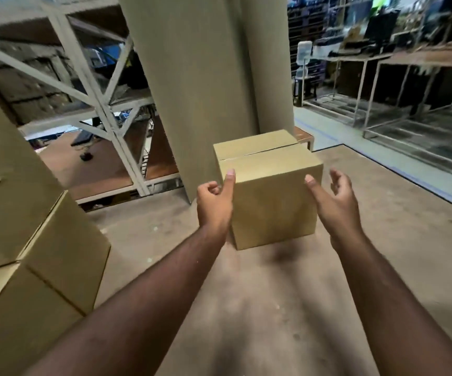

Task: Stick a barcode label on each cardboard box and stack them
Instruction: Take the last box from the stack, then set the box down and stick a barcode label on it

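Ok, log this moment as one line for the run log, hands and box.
left hand: thumb on cardboard box, fingers curled | right hand: open beside box | box: on floor, no label visible | stacked boxes: left

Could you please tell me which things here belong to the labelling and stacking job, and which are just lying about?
Job:
cardboard box on the floor
stacked boxes
left hand
right hand

Lying about:
metal shelving
water dispenser

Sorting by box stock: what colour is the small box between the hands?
Plain tan-brown cardboard box, no print visible; head view.
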Demonstrator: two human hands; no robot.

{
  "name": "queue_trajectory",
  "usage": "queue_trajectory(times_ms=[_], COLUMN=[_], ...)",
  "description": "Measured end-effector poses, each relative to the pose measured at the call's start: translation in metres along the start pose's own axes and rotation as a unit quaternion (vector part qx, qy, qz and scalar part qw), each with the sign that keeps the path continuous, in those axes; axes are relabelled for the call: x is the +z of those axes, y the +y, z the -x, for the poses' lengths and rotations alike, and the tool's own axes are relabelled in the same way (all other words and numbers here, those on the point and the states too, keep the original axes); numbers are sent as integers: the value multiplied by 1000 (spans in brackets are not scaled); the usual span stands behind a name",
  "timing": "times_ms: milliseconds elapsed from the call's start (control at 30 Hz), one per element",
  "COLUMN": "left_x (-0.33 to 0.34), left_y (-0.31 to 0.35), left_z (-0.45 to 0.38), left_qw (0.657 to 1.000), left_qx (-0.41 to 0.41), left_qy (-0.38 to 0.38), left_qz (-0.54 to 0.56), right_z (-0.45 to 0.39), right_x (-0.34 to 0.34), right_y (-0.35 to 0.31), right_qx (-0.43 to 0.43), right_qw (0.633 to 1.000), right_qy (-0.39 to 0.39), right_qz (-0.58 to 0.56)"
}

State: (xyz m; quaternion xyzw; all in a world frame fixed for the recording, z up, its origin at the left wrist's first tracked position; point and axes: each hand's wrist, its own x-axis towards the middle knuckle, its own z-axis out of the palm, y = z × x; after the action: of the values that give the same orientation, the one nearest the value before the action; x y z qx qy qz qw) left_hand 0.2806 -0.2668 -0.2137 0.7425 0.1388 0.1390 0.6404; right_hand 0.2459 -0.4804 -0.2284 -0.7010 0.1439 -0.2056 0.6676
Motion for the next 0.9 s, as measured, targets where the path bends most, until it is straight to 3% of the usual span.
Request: queue_trajectory(times_ms=[133, 233, 300, 467, 633, 900], left_x=[18, 24, 19, -48, -127, -265], left_y=[-6, -23, -31, -16, -23, -28], left_z=[-42, -53, -47, 36, 139, 285], left_qw=[993, 987, 992, 998, 998, 990], left_qx=[-24, -64, -48, -36, -63, -137], left_qy=[-54, -103, -85, -50, -16, -9], left_qz=[-105, -108, -84, -35, -8, 13], right_z=[-70, -77, -58, 58, 193, 361], right_x=[26, 28, 20, -9, -32, -73], right_y=[11, 27, 30, 27, 29, 6], right_qx=[49, 43, 23, -22, 28, 25], right_qw=[997, 994, 994, 998, 995, 1000], right_qy=[10, 21, 48, 62, 59, -3], right_qz=[52, 96, 92, -7, -75, 13])
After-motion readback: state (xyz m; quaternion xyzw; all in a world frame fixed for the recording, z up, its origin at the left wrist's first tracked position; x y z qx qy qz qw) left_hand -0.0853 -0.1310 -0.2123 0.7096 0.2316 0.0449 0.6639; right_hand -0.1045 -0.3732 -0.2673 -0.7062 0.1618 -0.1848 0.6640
